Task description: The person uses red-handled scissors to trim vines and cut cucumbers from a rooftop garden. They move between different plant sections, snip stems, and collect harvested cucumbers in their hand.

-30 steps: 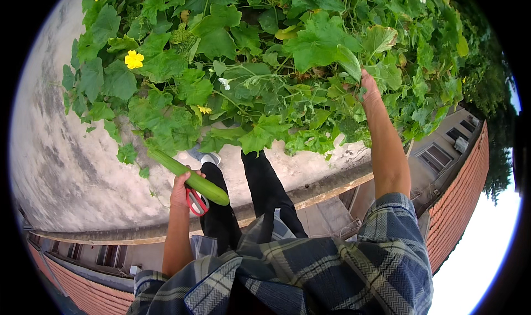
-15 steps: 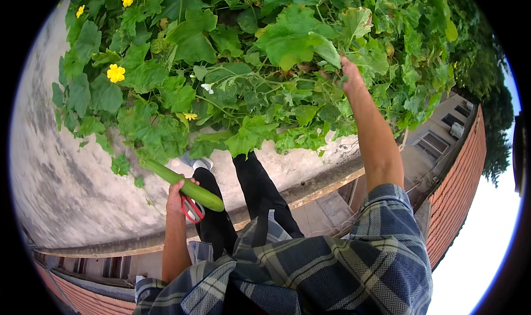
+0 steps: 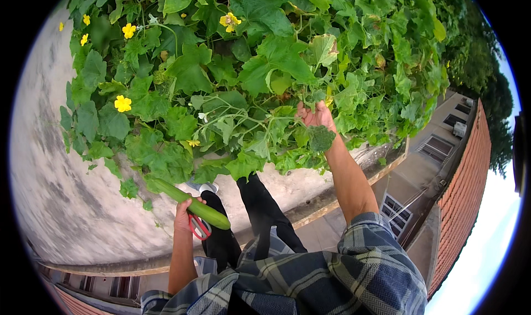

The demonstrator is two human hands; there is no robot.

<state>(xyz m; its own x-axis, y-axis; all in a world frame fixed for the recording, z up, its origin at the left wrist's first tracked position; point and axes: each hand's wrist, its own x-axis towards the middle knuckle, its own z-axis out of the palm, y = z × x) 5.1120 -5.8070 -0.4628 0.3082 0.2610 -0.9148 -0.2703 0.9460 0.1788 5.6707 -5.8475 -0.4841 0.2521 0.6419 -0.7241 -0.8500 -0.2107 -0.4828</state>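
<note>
My left hand (image 3: 182, 214) is closed round a long, smooth green luffa (image 3: 200, 210) and a pair of red-handled scissors (image 3: 199, 228). The luffa lies slantwise, its thick end toward my legs. Up among the leaves, my right hand (image 3: 316, 117) is turned palm up, with its fingers curled about a thin vine stem (image 3: 285, 118). A dark green leaf (image 3: 321, 139) hangs over that wrist. Foliage partly covers the fingertips. Broad vine leaves (image 3: 191, 68) and yellow flowers (image 3: 123, 103) spread around both hands.
The vines sprawl over a pale, stained concrete surface (image 3: 50, 165). A raised ledge (image 3: 315, 218) runs behind my legs. Past it, lower down, are a house with barred windows (image 3: 395, 215) and a red tiled roof (image 3: 464, 199).
My right hand has come down and left, nearer to me, turning palm up among the leaves. My left hand keeps the luffa and scissors, slightly lower in view. The view has tilted a little.
</note>
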